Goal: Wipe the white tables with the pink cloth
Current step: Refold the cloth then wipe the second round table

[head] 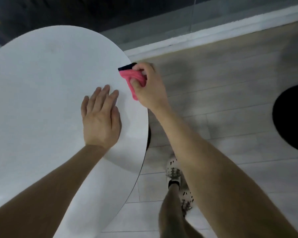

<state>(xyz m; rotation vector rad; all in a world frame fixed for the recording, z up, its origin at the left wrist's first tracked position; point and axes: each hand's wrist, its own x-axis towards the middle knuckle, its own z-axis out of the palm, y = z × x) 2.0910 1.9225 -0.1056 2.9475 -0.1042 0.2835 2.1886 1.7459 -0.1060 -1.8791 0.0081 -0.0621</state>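
A round white table [46, 86] fills the left half of the head view. My left hand [101, 117] lies flat on its top near the right edge, fingers straight and spread a little. My right hand [149, 85] is just past that edge and grips a bunched pink cloth [133, 79] against the table's rim. A small dark strip [126, 67] shows above the cloth at my fingertips; what it is I cannot tell.
Pale tiled floor [222, 79] lies to the right of the table. A black round object [292, 117] sits at the right border. My leg and white patterned shoe [175, 172] stand beside the table's edge. A light kerb [196, 34] and dark glass run along the back.
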